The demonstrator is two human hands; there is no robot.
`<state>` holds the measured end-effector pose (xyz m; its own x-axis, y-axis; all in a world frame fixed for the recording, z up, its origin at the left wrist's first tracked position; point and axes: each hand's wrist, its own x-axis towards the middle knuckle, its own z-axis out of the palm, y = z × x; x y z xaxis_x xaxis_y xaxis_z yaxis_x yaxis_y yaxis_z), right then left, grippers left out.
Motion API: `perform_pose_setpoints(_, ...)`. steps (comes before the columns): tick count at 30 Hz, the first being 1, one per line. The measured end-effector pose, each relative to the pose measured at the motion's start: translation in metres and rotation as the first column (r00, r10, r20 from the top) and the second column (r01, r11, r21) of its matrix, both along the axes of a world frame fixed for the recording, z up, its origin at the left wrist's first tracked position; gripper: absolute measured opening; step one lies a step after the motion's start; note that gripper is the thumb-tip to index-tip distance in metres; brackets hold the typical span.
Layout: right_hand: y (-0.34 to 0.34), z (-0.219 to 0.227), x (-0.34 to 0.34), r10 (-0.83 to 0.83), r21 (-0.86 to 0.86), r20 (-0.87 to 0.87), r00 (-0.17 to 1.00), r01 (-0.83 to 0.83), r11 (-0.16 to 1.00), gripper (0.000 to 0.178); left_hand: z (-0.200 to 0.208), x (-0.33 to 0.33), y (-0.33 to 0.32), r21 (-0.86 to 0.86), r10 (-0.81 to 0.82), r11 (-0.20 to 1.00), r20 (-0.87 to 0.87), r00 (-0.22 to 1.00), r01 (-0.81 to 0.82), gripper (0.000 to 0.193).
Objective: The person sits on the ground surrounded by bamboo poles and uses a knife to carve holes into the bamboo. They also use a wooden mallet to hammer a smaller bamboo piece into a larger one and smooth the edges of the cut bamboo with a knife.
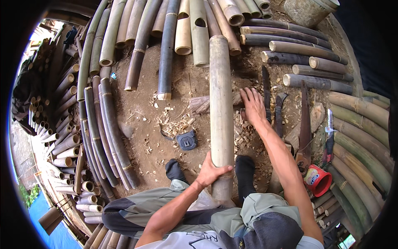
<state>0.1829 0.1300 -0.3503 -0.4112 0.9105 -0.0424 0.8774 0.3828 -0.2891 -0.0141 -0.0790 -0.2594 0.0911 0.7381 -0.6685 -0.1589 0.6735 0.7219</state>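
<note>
A thick, pale bamboo tube (221, 103) stretches away from between my legs, across a short wooden block (200, 104) on the ground. My left hand (213, 170) grips its near part, thumb laid over the top. To the right of the tube, my right hand (253, 107) reaches down by the block's right end with its fingers stretched out, and nothing shows in it. Whether its fingertips touch the block or the ground is hard to tell. Close by on the right lie a long dark blade (266, 89) and a hooked, dark-handled knife (280, 112).
Bamboo tubes lie in rows ahead (166, 54), left (110, 128) and right (360, 124). A tape measure (187, 140) sits among shavings. On the right are a saw (305, 124) and a red tub (318, 181); a bucket (311, 11) stands far right.
</note>
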Motion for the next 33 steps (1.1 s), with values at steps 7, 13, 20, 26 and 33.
perform_pose_setpoints(7,-0.02,0.025,-0.013,-0.16,-0.263,-0.151,0.976,0.117,0.958,0.071,0.125,-0.017,0.025,-0.147,0.177,0.982,0.464,0.868,-0.122,0.08)
perform_pose_setpoints(13,-0.088,0.185,-0.04,-0.846,-0.627,-0.531,-0.041,-0.653,0.425,0.068,0.207,-0.024,0.074,-0.07,0.197,0.978,0.641,0.742,-0.198,0.066)
perform_pose_setpoints(20,-0.087,0.221,-0.061,-0.835,-0.596,-0.539,-0.111,-0.651,0.471,0.058,0.209,-0.028,0.083,-0.059,0.243,0.954,0.726,0.644,-0.294,0.05)
perform_pose_setpoints(26,-0.12,0.17,-0.027,-0.744,-0.729,-0.609,0.274,-0.564,0.389,0.086,0.124,-0.009,0.018,-0.076,0.144,0.989,0.427,0.893,-0.124,0.067)
perform_pose_setpoints(33,-0.177,0.042,0.008,-0.488,-0.92,-0.362,0.795,-0.219,0.325,0.084,-0.079,0.012,-0.069,0.033,-0.071,0.997,0.135,0.988,0.067,0.077)
